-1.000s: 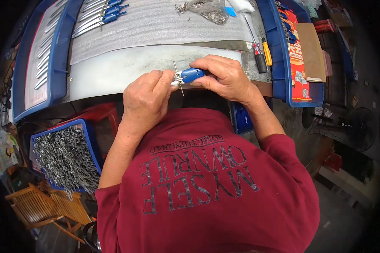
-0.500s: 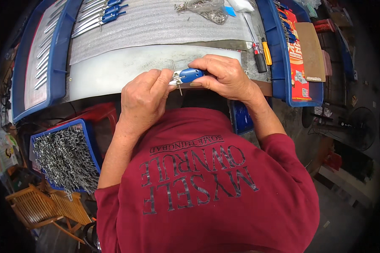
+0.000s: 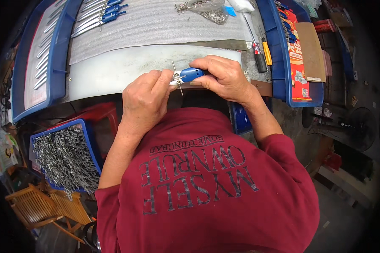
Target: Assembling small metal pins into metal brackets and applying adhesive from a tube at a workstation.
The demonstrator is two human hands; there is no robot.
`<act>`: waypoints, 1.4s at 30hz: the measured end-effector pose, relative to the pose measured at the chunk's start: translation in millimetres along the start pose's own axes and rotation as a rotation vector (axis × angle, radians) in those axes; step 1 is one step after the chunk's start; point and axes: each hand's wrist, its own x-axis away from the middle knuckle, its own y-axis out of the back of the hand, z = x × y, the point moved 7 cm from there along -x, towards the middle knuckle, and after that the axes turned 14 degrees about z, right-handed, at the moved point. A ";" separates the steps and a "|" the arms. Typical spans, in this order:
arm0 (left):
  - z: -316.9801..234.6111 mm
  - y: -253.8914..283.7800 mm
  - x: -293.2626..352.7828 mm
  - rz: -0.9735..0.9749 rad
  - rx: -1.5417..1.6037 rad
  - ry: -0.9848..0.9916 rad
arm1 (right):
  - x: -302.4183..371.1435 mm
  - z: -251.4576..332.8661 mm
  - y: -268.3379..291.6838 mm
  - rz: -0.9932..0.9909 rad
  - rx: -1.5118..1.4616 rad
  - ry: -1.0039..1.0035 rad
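Observation:
A blue-handled metal tool, with a thin steel pin running crosswise through its metal collar, is held level over the near edge of the work table. My left hand is closed around its metal end, hiding most of that part. At the other end, the thumb and fingers of my right hand pinch the blue handle. Two round sockets show on the collar between my hands. Similar blue-handled tools with long silver blades lie in a row at the far left.
White sheeting covers the table. Screwdrivers lie at right, beside a blue tray with cardboard. Loose pins and a plastic bag sit at the back. Another blue tray holds blades; a blue bin below holds many metal parts.
Almost nothing differs. Both hands and the tool have shifted only very slightly, keeping the same grip.

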 end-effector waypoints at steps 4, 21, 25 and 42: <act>-0.4 0.5 -0.8 -0.002 0.006 -0.003 | 1.6 0.9 0.5 -0.030 0.009 0.008; 0.6 1.1 0.2 -0.021 0.003 -0.009 | -0.3 -0.7 0.9 -0.024 0.015 0.022; 0.6 0.8 0.4 -0.018 0.001 -0.003 | 0.0 -1.1 0.0 -0.016 0.014 0.015; 1.1 1.5 0.0 -0.015 0.007 -0.005 | -0.3 -2.4 0.4 -0.008 -0.007 0.012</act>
